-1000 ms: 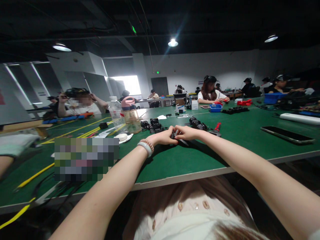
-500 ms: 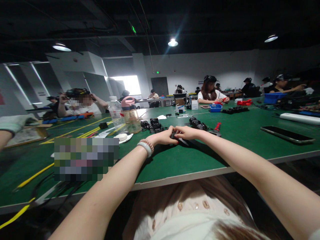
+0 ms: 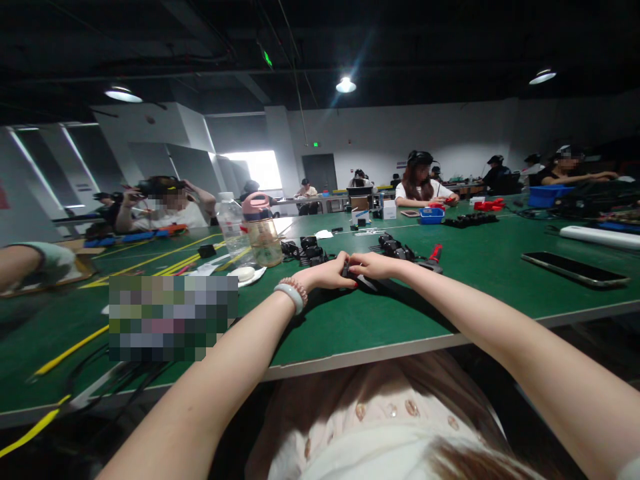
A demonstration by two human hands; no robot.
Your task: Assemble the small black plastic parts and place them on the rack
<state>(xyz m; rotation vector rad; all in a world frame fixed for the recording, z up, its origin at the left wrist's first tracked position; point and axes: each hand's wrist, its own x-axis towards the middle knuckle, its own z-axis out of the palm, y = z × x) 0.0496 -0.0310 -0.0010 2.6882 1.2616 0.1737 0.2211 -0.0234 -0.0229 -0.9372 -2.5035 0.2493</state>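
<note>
In the head view, a small dark part (image 3: 346,270) is near the middle of the frame, between the left hand (image 3: 330,272) and the right hand (image 3: 373,265). Both grip it with their fingers, which partly hide it, over the table (image 3: 360,327).

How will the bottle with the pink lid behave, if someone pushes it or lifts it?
The bottle may tip if pushed high up, since it stands upright and is taller than wide. Once down, its rounded body would probably roll. The loop on its pink lid likely makes lifting easier.
</note>
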